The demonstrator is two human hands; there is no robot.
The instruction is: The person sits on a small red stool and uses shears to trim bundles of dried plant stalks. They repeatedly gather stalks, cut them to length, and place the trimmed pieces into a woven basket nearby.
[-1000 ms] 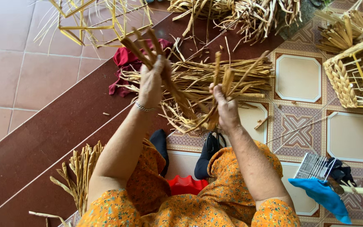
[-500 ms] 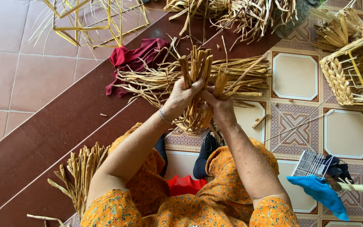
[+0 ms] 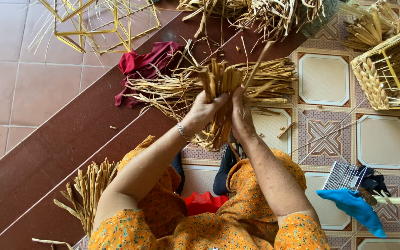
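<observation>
My left hand (image 3: pixel 203 111) and my right hand (image 3: pixel 240 115) together clasp an upright bundle of dried straw strips (image 3: pixel 220 83), one palm on each side. The bundle's cut ends stick up above my fingers and its lower part hangs between my wrists. A silver bracelet circles my left wrist. Behind the bundle a bigger heap of loose dried strips (image 3: pixel 172 90) lies across the dark red step.
A red cloth (image 3: pixel 146 62) lies left of the heap. A yellow wire frame (image 3: pixel 100 21) sits at top left, a half-woven basket (image 3: pixel 390 69) at right. More straw (image 3: pixel 91 190) lies by my left knee. A blue cloth (image 3: pixel 353 206) and small wire rack (image 3: pixel 346 176) rest lower right.
My left hand came down from the raised straw and met my right hand; both now squeeze one gathered bundle upright, closer to me than before.
</observation>
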